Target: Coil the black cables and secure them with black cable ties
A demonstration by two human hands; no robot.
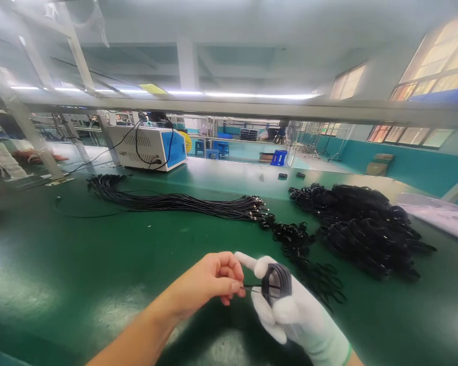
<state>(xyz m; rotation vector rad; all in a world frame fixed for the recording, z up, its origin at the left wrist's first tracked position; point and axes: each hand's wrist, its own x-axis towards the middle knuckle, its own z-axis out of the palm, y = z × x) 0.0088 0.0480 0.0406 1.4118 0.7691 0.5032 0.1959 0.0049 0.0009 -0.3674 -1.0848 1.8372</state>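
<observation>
My right hand, in a white glove, is closed around a coiled black cable; the coil stands up between the gloved fingers. Bare and to the left of it, my left hand pinches a thin black strand that runs straight into the coil. Both hands are raised over the front of the green table. Beyond them lies a bundle of long black cables, its connector ends toward the right. Small black loops, perhaps ties, lie heaped beside those ends.
A large pile of coiled black cables covers the right side of the table. At the back left stands a white and blue machine box with a cord. A metal frame rises at the left, and a clear plastic bag lies far right.
</observation>
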